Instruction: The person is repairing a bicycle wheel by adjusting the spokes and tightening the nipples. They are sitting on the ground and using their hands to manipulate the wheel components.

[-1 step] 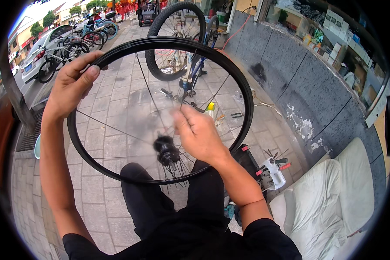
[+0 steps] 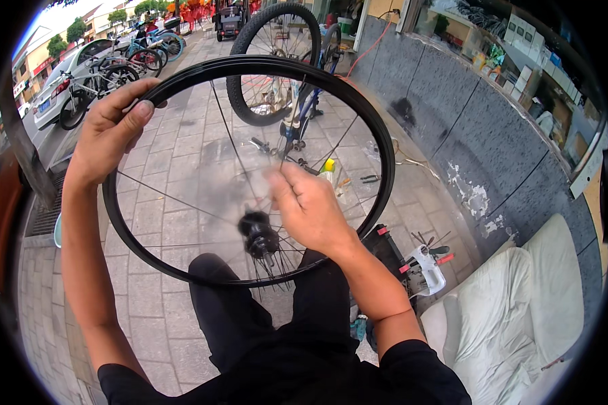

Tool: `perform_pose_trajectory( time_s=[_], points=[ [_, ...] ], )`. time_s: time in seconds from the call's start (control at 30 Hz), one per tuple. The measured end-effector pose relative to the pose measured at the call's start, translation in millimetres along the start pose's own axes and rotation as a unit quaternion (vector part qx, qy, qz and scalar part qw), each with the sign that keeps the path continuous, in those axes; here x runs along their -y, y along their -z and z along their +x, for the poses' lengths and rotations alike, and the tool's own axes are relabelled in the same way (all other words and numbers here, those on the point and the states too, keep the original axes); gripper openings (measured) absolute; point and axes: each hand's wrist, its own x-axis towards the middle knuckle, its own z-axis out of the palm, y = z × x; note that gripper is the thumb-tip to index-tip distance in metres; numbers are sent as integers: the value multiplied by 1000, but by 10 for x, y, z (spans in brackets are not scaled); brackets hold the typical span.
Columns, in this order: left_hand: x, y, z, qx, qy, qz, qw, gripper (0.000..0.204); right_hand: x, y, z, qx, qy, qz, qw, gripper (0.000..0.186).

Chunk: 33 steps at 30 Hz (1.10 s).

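A black bicycle wheel rim [image 2: 383, 182] is held up in front of me, its lower edge over my thighs. My left hand [image 2: 111, 128] grips the rim's upper left, thumb on the near side and fingers wrapped over it. Only a few spokes reach the rim; several more fan down from the black hub [image 2: 259, 234], which hangs low inside the ring. My right hand [image 2: 309, 206] is closed inside the ring, above and right of the hub. Its fingertips are blurred, and whatever they pinch cannot be made out. A smeared patch shows around the hub and spokes.
An upturned bicycle [image 2: 292, 125] stands beyond the rim. On the paving lie pliers [image 2: 370, 179] and a yellow-capped bottle [image 2: 328, 166]. To my right are a tool holder [image 2: 425, 266], a covered cushioned seat [image 2: 496, 317] and a grey wall [image 2: 452, 115]. Bicycles and a car [image 2: 51, 101] stand at the left.
The rim and my left hand have shifted very slightly to the left. My right hand keeps nearly the same place and closed shape.
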Motion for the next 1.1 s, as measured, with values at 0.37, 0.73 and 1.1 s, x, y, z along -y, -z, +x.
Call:
perform_pose_trajectory(
  time_s=[0.37, 0.73, 1.1],
  points=[
    [-147, 36, -18, -4, 33, 11, 999, 40, -24, -93, 23, 18, 4, 15, 1000, 29],
    [-73, -2, 111, 9, 38, -2, 999, 43, -149, -73, 100, -4, 28, 13, 1000, 31],
    [-33, -40, 123, 8, 50, 6, 999, 40, -166, 5, 106, 32, 15, 15, 999, 31]
  ],
)
